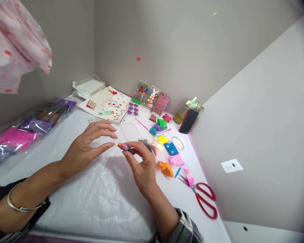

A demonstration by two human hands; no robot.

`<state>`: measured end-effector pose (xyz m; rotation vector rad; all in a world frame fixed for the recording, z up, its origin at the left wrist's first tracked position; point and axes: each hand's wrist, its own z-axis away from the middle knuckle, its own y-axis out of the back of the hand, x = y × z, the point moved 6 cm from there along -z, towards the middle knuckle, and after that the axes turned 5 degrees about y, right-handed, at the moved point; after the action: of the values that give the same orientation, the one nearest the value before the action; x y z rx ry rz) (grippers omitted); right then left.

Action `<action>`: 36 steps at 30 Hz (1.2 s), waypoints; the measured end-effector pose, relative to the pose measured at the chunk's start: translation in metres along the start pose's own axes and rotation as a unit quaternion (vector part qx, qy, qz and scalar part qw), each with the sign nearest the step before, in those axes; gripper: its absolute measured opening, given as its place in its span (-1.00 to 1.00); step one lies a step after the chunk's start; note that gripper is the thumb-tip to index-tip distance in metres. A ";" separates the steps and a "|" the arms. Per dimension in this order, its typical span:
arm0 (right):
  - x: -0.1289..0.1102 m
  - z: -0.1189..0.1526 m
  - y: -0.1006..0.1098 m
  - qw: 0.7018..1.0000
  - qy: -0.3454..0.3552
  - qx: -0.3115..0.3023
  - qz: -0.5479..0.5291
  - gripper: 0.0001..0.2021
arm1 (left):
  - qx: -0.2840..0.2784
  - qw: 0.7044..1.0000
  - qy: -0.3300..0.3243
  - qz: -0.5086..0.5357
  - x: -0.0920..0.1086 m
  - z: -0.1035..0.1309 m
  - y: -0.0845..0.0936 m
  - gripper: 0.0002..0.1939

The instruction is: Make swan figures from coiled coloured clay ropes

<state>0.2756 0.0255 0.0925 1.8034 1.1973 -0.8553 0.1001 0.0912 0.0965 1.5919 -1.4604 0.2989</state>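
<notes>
1. The grey back wall (177,40) meets a darker left wall (73,40) at an upright corner.
2. The paler right wall (273,111) bears a white plate (232,165).
3. A red heart (138,58) marks the back wall.
4. Pink patterned cloth (17,44) hangs upper left.
5. Below, a white-covered counter (91,202).

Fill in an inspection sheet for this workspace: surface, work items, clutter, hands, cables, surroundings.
Surface: white, wrinkled covering.
Work items: small multicoloured piece, held; orange packet, blue packet and other coloured packets, lying to the right.
Clutter: red-handled scissors near the right edge; dark phone beside a bottle; bagged coloured packs along the left.
Hands: left hand open, holding nothing; right hand pinching the piece.
Cables: nothing seen.
Surroundings: grey walls; white wall plate; pink patterned cloth, upper left.
</notes>
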 end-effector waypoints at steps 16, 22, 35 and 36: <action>-0.005 0.000 0.000 0.969 -0.068 0.032 -0.235 -0.87 | -0.074 0.981 0.101 0.147 -0.014 0.009 -0.015 -0.55; -0.008 0.010 -0.022 0.832 -0.233 -0.060 -0.499 -0.66 | -0.183 0.906 0.157 0.349 -0.013 0.010 -0.031 -0.29; 0.008 0.020 -0.044 0.685 -0.379 -0.044 -0.621 -0.74 | -0.257 0.887 0.206 0.323 0.035 -0.007 -0.053 -0.67; 0.012 0.020 -0.045 0.684 -0.389 -0.034 -0.616 -0.75 | -0.254 0.884 0.220 0.326 0.031 -0.008 -0.057 -0.67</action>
<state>0.2347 0.0231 0.0619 0.1362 1.6674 -1.9821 0.1619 0.0691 0.0969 0.5307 -1.5033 0.5640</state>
